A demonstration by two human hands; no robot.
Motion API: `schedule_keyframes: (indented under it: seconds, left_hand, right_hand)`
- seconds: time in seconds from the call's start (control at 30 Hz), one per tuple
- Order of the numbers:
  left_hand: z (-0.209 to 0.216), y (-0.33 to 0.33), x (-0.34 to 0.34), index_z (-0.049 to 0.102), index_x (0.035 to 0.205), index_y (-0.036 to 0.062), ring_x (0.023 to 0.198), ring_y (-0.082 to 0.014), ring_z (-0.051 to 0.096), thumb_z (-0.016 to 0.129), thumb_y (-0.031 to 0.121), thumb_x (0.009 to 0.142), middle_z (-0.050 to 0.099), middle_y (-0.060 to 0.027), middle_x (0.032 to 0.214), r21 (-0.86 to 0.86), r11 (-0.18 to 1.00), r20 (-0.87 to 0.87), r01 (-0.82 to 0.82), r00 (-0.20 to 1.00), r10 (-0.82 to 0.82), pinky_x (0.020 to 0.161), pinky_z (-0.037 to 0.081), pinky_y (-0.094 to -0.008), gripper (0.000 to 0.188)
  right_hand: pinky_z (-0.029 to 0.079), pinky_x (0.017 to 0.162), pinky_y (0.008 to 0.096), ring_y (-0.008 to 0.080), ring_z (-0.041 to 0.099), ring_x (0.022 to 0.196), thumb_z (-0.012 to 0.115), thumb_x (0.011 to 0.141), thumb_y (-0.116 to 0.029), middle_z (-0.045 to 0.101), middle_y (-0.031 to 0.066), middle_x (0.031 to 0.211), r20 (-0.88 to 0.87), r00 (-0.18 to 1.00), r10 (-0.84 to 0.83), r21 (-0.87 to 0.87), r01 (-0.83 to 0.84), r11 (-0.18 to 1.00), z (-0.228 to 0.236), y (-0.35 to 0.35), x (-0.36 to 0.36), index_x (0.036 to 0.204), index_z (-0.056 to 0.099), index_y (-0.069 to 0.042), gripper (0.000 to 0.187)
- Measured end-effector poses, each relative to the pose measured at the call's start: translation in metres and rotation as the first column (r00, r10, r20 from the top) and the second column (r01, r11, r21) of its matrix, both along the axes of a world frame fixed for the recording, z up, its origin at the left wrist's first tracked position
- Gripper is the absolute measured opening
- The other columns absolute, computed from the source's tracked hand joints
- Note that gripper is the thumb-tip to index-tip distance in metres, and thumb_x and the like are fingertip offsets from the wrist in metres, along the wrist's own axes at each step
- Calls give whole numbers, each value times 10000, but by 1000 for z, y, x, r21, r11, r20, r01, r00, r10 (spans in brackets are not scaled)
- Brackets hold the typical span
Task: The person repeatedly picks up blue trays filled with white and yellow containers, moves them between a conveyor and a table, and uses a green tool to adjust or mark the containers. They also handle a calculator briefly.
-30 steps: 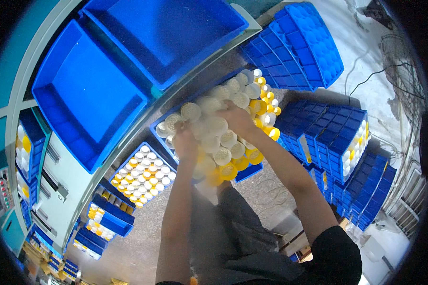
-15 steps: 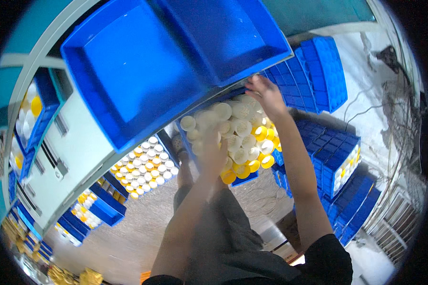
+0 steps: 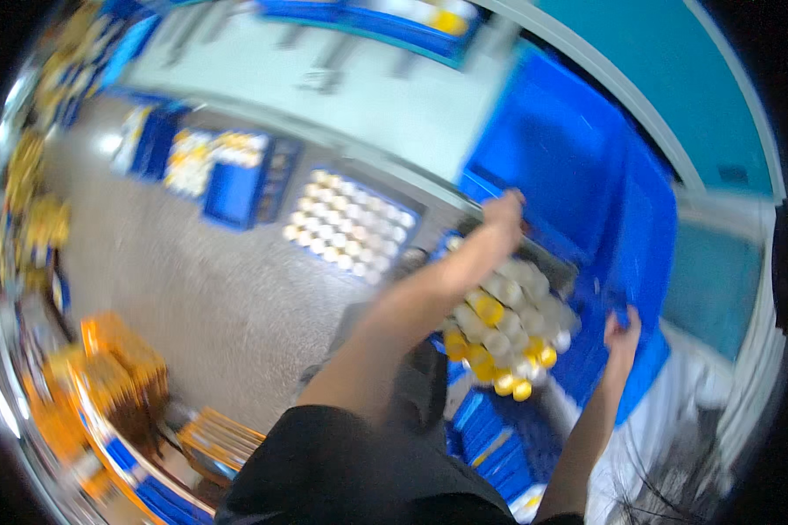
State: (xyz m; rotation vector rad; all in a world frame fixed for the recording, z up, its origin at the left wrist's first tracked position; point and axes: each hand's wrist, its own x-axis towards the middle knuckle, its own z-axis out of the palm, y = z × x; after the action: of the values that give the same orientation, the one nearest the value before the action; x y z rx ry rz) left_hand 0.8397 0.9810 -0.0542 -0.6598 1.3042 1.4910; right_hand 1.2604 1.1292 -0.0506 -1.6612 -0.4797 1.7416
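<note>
A large blue divided bin (image 3: 547, 140) lies at the upper right, at the end of the pale bench. My left hand (image 3: 503, 214) is closed at its near rim, with the fingertips partly hidden. Farther right, my right hand (image 3: 622, 337) has thumb and fingers bent around a blue edge that looks like part of the same bin; blur softens the contact. Below and between my forearms is a heap of white and yellow round cups (image 3: 508, 319), which neither hand is touching.
A blue tray of white round pieces (image 3: 350, 223) rests on the floor left of my arms. Beyond it are more blue trays (image 3: 232, 194). Orange crates (image 3: 118, 359) stand at the lower left. Blue crates (image 3: 490, 429) are stacked below the cups.
The view has swung round to the left. My left hand has left the cup heap for the bin's rim. My right hand is still by the bin, farther from my left hand.
</note>
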Motion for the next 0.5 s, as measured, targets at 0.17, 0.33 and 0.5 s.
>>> schedule_keyframes:
  seconds: [0.17,0.33,0.5]
  left_hand:
    - [11,-199,5,536,1059,35,824,-294,650,588,19,746,612,-122,880,427,876,184,-226,970,161,638,589,-492,318]
    - [33,-446,55,556,989,30,795,-242,646,573,53,750,607,-95,902,232,908,117,-350,936,332,709,597,-391,241]
    - [56,-632,114,557,1083,-16,882,-288,651,531,69,806,631,-161,1049,242,628,264,-740,673,691,791,588,-442,291]
  right_hand:
    - [506,899,378,276,598,1031,686,771,-249,640,90,1123,60,995,-77,141,68,988,11,-142,51,1145,621,-66,421]
    - [407,1053,491,342,548,1139,669,749,-205,597,133,1246,-91,978,188,111,-178,978,55,-240,49,1249,576,-14,543]
    - [481,942,450,346,612,1019,589,748,-110,649,175,1151,-95,899,428,52,-425,904,86,-319,-54,1348,557,-78,602]
